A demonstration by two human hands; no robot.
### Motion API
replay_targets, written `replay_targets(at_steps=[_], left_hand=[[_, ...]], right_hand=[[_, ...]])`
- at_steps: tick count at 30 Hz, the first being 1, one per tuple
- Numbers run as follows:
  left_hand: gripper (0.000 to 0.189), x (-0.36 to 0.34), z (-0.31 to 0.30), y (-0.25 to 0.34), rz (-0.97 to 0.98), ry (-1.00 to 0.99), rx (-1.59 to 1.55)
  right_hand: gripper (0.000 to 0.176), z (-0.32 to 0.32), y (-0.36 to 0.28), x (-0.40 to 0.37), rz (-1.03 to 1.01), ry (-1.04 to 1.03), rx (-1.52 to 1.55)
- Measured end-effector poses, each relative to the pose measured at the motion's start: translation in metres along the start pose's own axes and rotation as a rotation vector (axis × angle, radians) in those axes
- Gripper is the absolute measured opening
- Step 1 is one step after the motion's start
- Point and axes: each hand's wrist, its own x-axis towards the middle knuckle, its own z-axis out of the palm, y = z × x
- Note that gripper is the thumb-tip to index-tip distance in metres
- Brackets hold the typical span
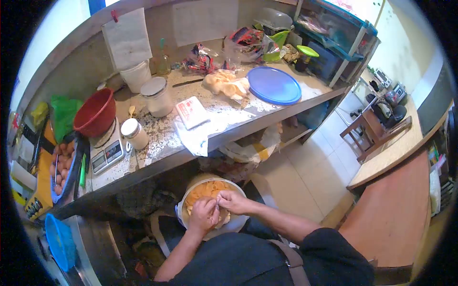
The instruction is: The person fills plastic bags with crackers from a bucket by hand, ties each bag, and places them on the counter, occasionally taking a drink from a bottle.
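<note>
My left hand (203, 214) and my right hand (234, 202) meet fingertip to fingertip over a white bucket (241, 187) low in front of my body. Both are closed in a pinch. Something small and pale shows between the fingertips, too small to name. Inside the bucket lies a heap of orange-yellow food (202, 190), whose kind I cannot make out; my hands hide part of it.
The worktop above the bucket carries a blue round lid (274, 85), a white packet (192, 113), jars (157, 97), a kitchen scale (107, 151) and a red bowl (97, 114). Eggs (61, 167) fill a tray at left. A brown table (389, 214) stands at right.
</note>
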Motion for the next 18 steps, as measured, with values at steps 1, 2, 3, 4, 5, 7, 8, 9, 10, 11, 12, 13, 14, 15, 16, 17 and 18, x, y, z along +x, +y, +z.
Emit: replay_targets(at_steps=[1,2,3,4,5,7,8,9,10,11,12,13,14,15,16,17,18], left_hand=[[0.018,-0.002,0.002,0.002,-0.001,0.005,0.006],[0.017,-0.005,0.004,0.004,-0.044,0.029,-0.088],[0.016,-0.005,0.006,0.005,-0.087,0.054,-0.181],[0.016,-0.005,0.008,0.007,-0.093,0.062,-0.173],[0.014,-0.007,0.008,0.007,-0.093,0.038,-0.193],[0.012,-0.013,0.013,0.005,-0.086,0.053,-0.298],[0.012,-0.017,0.014,0.006,-0.097,0.065,-0.290],[0.011,-0.020,0.014,0.007,-0.156,-0.006,-0.358],[0.011,-0.023,0.013,0.008,-0.214,-0.080,-0.427],[0.011,-0.023,0.012,0.007,-0.224,-0.076,-0.421],[0.011,-0.020,0.008,0.006,-0.190,-0.051,-0.383],[0.012,-0.015,0.005,0.006,-0.154,-0.025,-0.346],[0.012,-0.012,0.000,0.008,-0.164,-0.016,-0.341],[0.013,-0.002,-0.012,0.019,-0.184,-0.007,-0.379],[0.015,0.002,-0.019,0.025,-0.203,0.003,-0.418],[0.016,-0.001,-0.016,0.021,-0.208,0.028,-0.453],[0.016,0.000,-0.019,0.025,-0.219,0.040,-0.451]], right_hand=[[0.026,-0.002,-0.010,-0.004,0.032,-0.025,0.052],[0.026,-0.003,-0.019,-0.007,0.064,-0.050,0.104],[0.026,-0.005,-0.020,-0.009,0.059,-0.058,0.103],[0.022,-0.007,-0.021,-0.011,0.146,-0.085,0.226],[0.018,-0.008,-0.022,-0.012,0.235,-0.116,0.348],[0.018,-0.010,-0.031,-0.016,0.225,-0.090,0.331],[0.019,-0.012,-0.035,-0.016,0.219,-0.047,0.311],[0.017,-0.013,-0.039,-0.014,0.004,0.019,0.135],[0.017,-0.013,-0.045,-0.016,0.003,0.007,0.136],[0.022,-0.012,-0.053,-0.021,-0.158,0.046,-0.094],[0.030,-0.011,-0.064,-0.025,-0.319,0.083,-0.322],[0.036,-0.012,-0.071,-0.028,-0.276,0.073,-0.409],[0.036,-0.012,-0.069,-0.028,-0.279,0.059,-0.408],[0.028,-0.012,-0.068,-0.028,-0.279,0.065,-0.444],[0.021,-0.013,-0.067,-0.027,-0.280,0.071,-0.481],[0.013,-0.010,-0.072,-0.027,-0.322,0.141,-0.466],[0.013,-0.010,-0.077,-0.028,-0.324,0.125,-0.467]])
